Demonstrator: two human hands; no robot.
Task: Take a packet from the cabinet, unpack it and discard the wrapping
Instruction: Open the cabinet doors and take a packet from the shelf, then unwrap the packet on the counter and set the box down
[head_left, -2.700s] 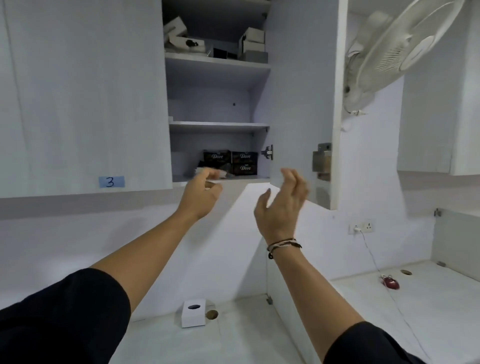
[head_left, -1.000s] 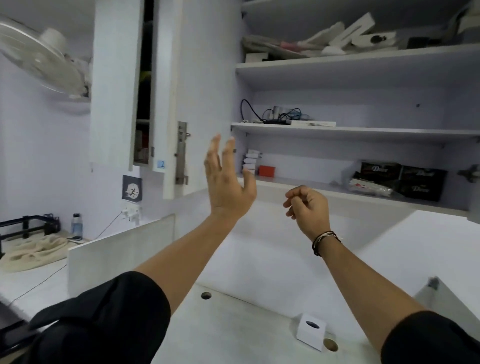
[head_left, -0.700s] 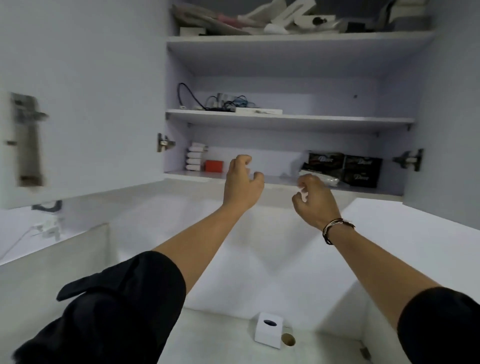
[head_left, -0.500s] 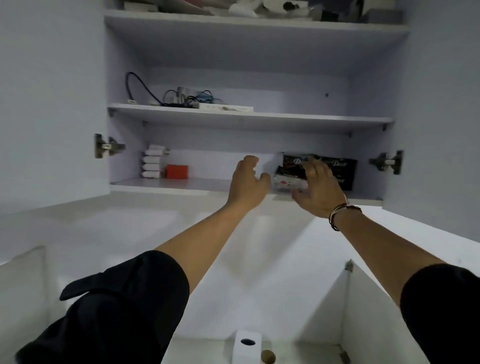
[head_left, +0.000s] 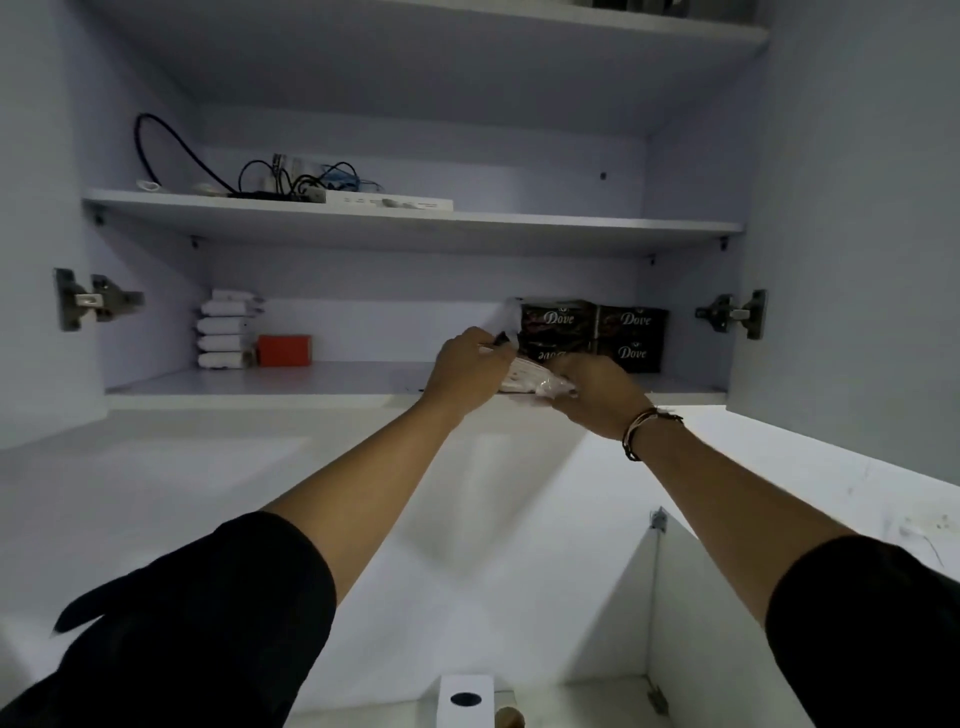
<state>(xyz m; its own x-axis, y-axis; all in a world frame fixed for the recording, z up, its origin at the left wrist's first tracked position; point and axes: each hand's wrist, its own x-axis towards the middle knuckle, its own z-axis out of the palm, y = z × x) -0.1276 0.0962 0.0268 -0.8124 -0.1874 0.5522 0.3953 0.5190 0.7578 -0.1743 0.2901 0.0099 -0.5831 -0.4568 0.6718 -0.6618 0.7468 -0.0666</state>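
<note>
The open cabinet's bottom shelf (head_left: 270, 382) holds black Dove packets (head_left: 631, 332) stacked at the right. In front of them lies a pale plastic-wrapped packet (head_left: 527, 378). My left hand (head_left: 467, 366) grips its left end and the torn wrapping at the stack's left edge. My right hand (head_left: 597, 397) is closed on the packet's right end at the shelf's front edge. How much of the packet lies under my fingers is hidden.
A stack of white packets (head_left: 226, 335) and a small red box (head_left: 284, 351) sit at the shelf's left. Cables and a power strip (head_left: 389, 202) lie on the middle shelf. Door hinges (head_left: 83, 301) flank the opening. A white box (head_left: 466, 701) stands on the counter below.
My view has swung from the side to face the cabinet and closed in. Both hands rose to the bottom shelf and closed on the pale packet in front of the Dove packets.
</note>
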